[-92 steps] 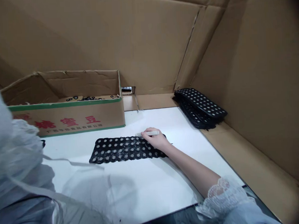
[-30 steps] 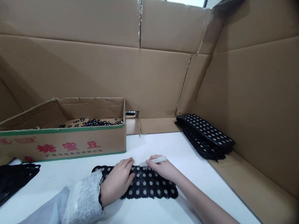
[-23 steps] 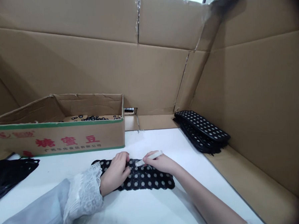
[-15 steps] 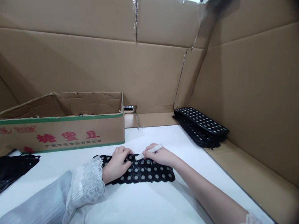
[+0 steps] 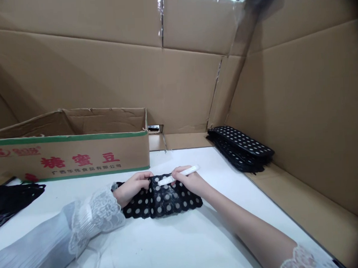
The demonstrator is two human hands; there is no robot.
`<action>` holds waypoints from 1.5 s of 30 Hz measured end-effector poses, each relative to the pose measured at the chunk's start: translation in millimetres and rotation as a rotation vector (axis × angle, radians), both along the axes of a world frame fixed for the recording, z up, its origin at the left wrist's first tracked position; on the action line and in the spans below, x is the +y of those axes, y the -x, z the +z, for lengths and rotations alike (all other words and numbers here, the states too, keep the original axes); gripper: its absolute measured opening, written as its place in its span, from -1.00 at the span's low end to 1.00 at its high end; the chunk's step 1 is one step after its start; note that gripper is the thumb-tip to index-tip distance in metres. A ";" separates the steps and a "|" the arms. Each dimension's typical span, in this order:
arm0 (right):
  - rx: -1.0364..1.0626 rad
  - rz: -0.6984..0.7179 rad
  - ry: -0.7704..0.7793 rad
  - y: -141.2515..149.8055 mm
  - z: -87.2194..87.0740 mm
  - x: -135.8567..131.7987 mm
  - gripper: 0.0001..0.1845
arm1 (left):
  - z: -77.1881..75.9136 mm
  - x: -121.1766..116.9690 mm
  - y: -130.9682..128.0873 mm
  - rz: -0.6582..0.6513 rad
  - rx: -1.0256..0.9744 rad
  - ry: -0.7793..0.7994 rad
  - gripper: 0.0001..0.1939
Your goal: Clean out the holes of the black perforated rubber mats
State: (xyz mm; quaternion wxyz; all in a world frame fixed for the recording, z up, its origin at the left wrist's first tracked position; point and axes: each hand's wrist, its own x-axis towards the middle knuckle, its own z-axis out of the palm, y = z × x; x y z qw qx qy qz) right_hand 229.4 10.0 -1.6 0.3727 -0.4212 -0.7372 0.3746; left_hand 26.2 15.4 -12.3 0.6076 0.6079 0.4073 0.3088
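A black sheet with rows of pale round dots and a scalloped lower edge [image 5: 167,200] is bent upward along a crease near its middle. My left hand [image 5: 134,188] is closed on its upper left part, with the thumb in front and the other fingers partly hidden behind. My right hand [image 5: 189,179] grips a white pen-like tool [image 5: 181,175], tilted so that its lower left end meets the sheet among the upper dots, close to my left fingertips. Whether the tip presses on a dot I cannot make out.
An open cardboard box with green edges and red lettering [image 5: 87,155] stands at the back left. Dark sheets [image 5: 14,202] lie at the left, and a stack of dotted black sheets [image 5: 242,146] leans at the back right. Cardboard walls [image 5: 194,89] enclose the white table [image 5: 161,247].
The sheet, flat before, is now creased and raised near the middle. My left hand has shifted left and pinches it; the pen-like tool has moved slightly up and left along it.
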 end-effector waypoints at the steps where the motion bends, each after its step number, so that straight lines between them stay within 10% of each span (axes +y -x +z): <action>1: 0.021 -0.005 0.000 0.8 -1.7 0.6 -0.71 | -0.5 0.4 1.4 -0.022 -0.043 0.034 -0.88; 19: 0.072 -0.018 -0.005 8.1 -3.1 0.4 -0.73 | 2.3 7.9 13.9 -0.224 -0.152 0.163 -0.83; 37: -0.091 -0.100 -0.125 -2.0 0.8 1.3 -0.71 | 2.8 6.6 10.1 0.012 -0.144 -0.019 -0.78; 45: -0.119 -0.108 -0.131 -1.3 3.5 -1.1 -0.74 | 7.8 7.5 16.0 -0.202 -0.013 -0.042 -0.72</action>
